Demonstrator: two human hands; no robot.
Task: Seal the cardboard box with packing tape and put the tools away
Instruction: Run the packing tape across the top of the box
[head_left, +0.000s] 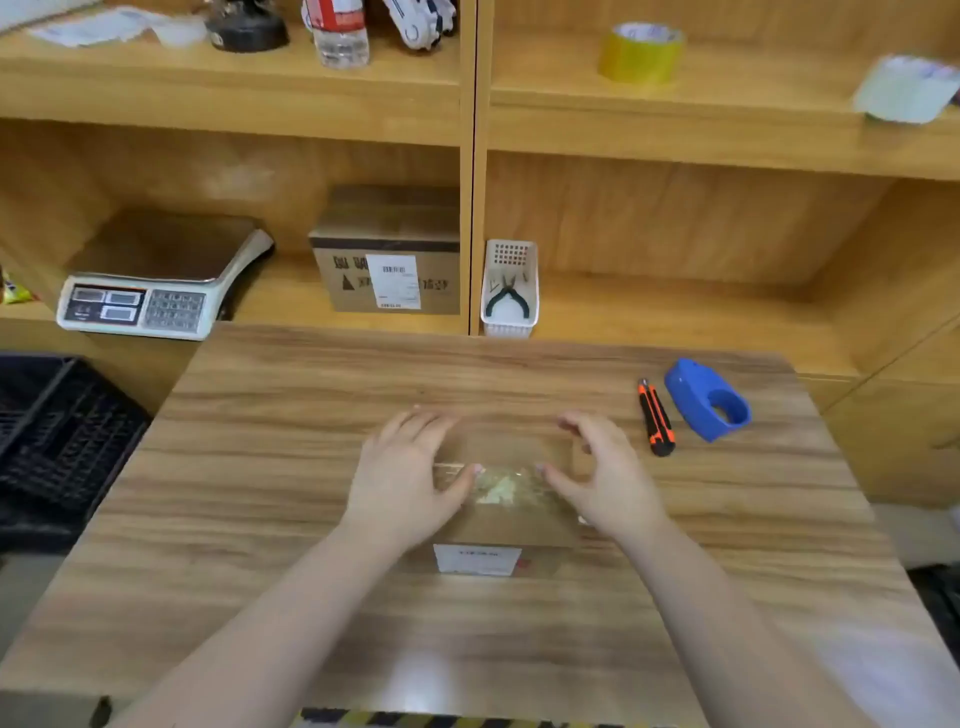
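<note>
Both grips spread flat: left hand (402, 480), right hand (605, 475) on cardboard box (506, 512) | box sides hidden | label unreadable

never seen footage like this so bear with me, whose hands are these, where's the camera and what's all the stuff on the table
There is no machine here. One camera sits on a person's head and looks forward and down, so the two bare arms reaching in from the bottom are the wearer's own.

The left hand and right hand rest on either side of a small cardboard box on the wooden table. Shiny clear tape already runs across its top. Neither hand grips a tool; both lie open on the box.

To the right of the box lie an orange and black utility knife and a blue tape dispenser, apart from each other. Behind the table stand wooden shelves with a weighing scale.
</note>
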